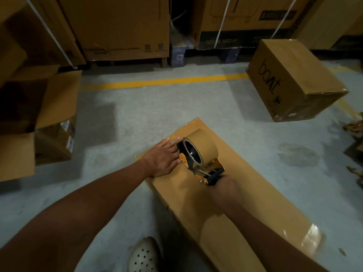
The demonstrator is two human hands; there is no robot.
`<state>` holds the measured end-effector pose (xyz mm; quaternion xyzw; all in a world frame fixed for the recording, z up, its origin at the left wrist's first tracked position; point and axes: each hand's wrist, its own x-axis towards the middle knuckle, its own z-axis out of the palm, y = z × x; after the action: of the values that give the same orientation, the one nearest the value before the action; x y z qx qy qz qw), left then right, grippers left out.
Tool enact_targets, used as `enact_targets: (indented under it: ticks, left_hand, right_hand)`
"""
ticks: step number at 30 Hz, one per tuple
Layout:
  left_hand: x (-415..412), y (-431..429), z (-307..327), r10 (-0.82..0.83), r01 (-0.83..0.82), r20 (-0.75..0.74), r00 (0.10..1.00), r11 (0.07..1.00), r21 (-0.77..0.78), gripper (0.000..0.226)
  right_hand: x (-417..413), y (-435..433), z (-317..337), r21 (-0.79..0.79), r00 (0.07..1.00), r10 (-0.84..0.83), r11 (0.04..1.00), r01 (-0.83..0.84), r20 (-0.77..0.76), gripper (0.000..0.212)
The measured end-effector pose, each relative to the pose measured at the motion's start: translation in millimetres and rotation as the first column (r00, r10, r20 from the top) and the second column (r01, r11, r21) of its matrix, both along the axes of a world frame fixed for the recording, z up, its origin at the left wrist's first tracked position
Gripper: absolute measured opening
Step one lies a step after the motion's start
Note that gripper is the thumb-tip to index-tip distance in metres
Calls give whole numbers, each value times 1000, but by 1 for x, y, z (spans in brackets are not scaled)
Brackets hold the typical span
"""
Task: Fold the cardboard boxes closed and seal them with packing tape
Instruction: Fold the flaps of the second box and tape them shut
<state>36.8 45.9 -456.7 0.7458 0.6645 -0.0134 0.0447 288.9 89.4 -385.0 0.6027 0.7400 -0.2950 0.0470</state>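
- 2 hands in the head view, both working over 1 long flat box (245,203) that lies on the grey floor (137,114), running from bottom right up toward centre
- left hand (165,158): fingers straight, palm flat, pressing the box top near its far end, fingertips right beside the dispenser; holding nothing
- right hand (225,186): wrapped round the handle of 1 tape dispenser (198,169), fingers mostly hidden behind it
- dispenser (black w/ yellow-orange frame) sits on the box top at about mid-width, carrying 1 brown tape roll (202,148)
- 1 glossy tape strip (312,232) shows on the box's near end, under and beside the right forearm
- 2 more boxes on the floor: 1 sealed box (294,79) w/ "boat" print, far right, well apart; 1 open box (39,118) far left, flaps up
- 1 yellow line (167,81) painted across the floor btwn them
- back row: big cartons (121,26), 3 white straps (224,18) seen across them
- 1 white perforated shoe (145,254) at bottom edge, just left of the long box
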Motion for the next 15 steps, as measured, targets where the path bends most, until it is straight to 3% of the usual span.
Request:
enact_targets:
  ticks: [6, 11, 15]
  left_hand:
    - [4, 9, -1, 163, -169, 72, 984, 983, 72, 64]
    - [-16, 9, 0, 95, -100, 123, 988, 994, 37, 64]
    - [-24, 9, 3, 65, -68, 117, 991, 997, 21, 58]
  right_hand:
    - [-22, 47, 4, 20, 999, 40, 999, -40, -1, 20]
    - [-21, 70, 16, 5, 977, 203, 979, -204, 68, 24]
    - [-20, 70, 8, 24, 967, 252, 967, -252, 29, 30]
